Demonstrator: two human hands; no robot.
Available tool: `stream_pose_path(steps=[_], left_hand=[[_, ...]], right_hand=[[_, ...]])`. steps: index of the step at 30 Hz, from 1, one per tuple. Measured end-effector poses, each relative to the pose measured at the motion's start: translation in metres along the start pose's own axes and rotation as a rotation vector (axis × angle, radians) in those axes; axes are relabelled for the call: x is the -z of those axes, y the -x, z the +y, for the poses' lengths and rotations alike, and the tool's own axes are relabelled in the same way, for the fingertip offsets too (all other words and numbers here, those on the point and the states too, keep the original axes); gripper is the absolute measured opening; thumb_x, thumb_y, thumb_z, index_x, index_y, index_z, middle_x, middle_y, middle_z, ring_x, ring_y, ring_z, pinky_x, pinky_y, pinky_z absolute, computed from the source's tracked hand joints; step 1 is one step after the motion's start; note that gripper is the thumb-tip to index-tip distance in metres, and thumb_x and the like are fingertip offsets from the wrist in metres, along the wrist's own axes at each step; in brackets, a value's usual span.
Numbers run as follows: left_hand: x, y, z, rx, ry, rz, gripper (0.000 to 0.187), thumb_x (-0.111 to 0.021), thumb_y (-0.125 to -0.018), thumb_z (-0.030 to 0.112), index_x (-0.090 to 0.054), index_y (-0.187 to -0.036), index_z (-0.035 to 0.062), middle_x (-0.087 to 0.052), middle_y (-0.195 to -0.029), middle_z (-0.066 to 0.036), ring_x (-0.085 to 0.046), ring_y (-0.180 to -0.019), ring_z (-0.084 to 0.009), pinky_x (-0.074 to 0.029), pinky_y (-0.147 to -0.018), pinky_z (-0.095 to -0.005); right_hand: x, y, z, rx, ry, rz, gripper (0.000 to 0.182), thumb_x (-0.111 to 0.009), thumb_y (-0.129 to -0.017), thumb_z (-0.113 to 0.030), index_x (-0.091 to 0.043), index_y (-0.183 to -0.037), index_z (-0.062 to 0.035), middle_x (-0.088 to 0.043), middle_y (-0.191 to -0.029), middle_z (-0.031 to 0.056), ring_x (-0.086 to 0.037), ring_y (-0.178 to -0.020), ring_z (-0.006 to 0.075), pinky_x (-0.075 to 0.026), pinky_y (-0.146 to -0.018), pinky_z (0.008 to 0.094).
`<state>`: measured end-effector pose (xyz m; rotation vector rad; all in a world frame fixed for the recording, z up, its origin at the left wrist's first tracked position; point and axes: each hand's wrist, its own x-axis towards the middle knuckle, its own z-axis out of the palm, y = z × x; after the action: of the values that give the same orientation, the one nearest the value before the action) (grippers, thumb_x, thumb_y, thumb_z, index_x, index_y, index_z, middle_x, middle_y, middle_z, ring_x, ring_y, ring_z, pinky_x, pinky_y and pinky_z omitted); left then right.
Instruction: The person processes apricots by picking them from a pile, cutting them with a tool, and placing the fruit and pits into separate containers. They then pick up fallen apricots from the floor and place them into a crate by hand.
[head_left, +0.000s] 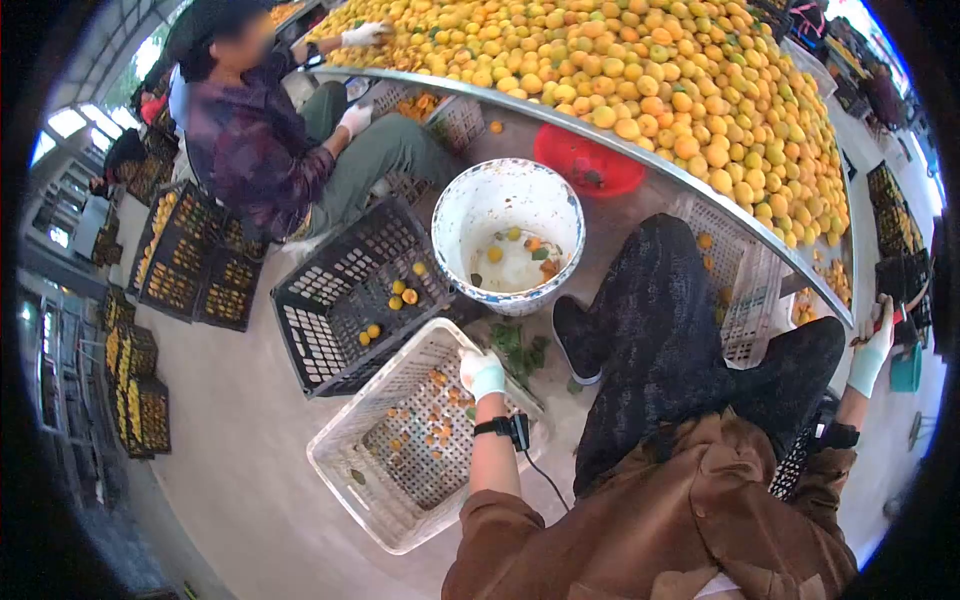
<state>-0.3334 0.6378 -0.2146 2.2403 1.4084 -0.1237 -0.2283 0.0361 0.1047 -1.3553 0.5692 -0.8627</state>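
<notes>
My left hand [482, 373], in a white glove, is closed over the upper right rim of a white plastic crate [332, 448]. Several small orange fruits and scraps [435, 425] lie on that crate's slatted floor. Out at the far right, my right hand [874, 348], also gloved, is closed around a red-handled tool [892, 318]; its working end is too small to make out. Beyond the crate stands a white bucket [455, 215] with a few fruits and scraps inside. A black crate [315, 345] beside it holds several yellow fruits [403, 292].
A metal-edged table [690, 180] bears a big heap of yellow-orange fruit [640, 70]. A red basin [570, 160] sits under its edge. At the left, a co-worker [255, 150] in gloves reaches to the heap. Stacked fruit crates [185, 250] stand behind. Green leaves [515, 350] lie on the floor.
</notes>
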Motion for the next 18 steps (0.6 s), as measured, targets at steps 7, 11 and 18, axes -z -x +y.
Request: stream_pose_path(steps=[7, 11, 18], left_hand=[[-0.049, -0.005, -0.043, -0.974, -1.076, -0.001, 0.027, -0.045, -0.090, 0.016, -0.063, -0.109, 0.0092, -0.065, -0.105, -0.009, -0.061, -0.097, -0.0238, -0.047, -0.086, -0.0357], [-0.014, 0.021, -0.019, -0.386, -0.379, -0.145, 0.054, -0.053, -0.084, 0.042, -0.059, -0.116, -0.0011, -0.063, -0.109, -0.022, -0.063, -0.096, -0.0376, -0.051, -0.082, -0.0460], [0.101, 0.062, 0.186, -0.863, -0.119, 0.078, 0.032, -0.056, -0.087, 0.032, -0.064, -0.085, 0.0008, -0.064, -0.074, -0.023, -0.062, -0.065, -0.0399, -0.048, -0.060, -0.0470]], right_hand=[[0.067, -0.029, 0.023, 0.510, 0.667, -0.134, 0.023, -0.055, -0.093, -0.017, -0.063, -0.108, -0.0016, -0.058, -0.089, 0.0015, -0.051, -0.071, 0.0086, -0.041, -0.059, 0.0267], [0.045, -0.030, 0.002, 0.048, -0.031, 0.023, 0.019, -0.060, -0.090, -0.020, -0.064, -0.090, -0.0017, -0.053, -0.065, -0.0025, -0.046, -0.052, 0.0054, -0.035, -0.044, 0.0219], [0.056, -0.076, 0.016, -0.001, -0.315, 0.092, 0.017, -0.058, -0.091, -0.018, -0.063, -0.085, -0.0026, -0.049, -0.059, -0.0022, -0.035, -0.039, 0.0051, -0.022, -0.035, 0.0223]])
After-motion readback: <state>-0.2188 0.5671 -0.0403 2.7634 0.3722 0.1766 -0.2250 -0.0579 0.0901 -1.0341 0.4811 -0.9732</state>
